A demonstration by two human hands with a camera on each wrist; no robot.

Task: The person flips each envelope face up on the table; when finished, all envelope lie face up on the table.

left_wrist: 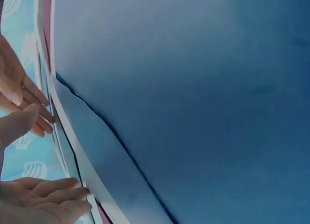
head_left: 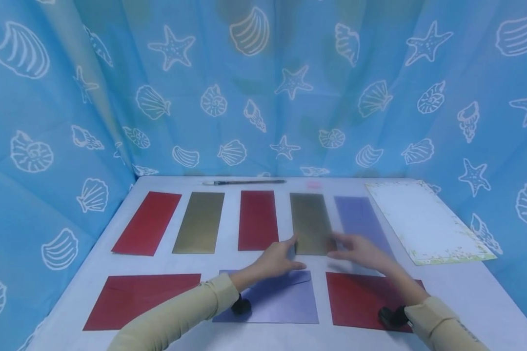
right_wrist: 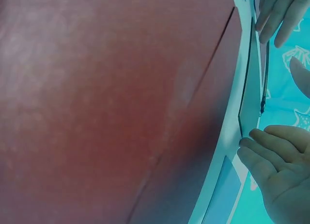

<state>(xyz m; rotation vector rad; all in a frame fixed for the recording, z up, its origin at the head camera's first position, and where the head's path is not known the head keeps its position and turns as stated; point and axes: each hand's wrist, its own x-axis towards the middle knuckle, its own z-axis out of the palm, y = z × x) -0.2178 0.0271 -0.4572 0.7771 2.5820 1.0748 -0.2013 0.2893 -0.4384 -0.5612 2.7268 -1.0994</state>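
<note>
A gold envelope lies upright in the back row, between my two hands. My left hand is at its lower left edge, index finger extended and thumb apart. At the lower right edge, my right hand has its fingertips right against the envelope. In the right wrist view, the fingers of my right hand are straight beside the envelope's edge. A lavender envelope with its flap showing lies below my left wrist. Beneath my right forearm is a red envelope, partly hidden.
Further left in the back row are a red, another gold and another red envelope. A lavender envelope and floral-bordered paper lie right. Behind are a pen and pink piece; front left, a red envelope.
</note>
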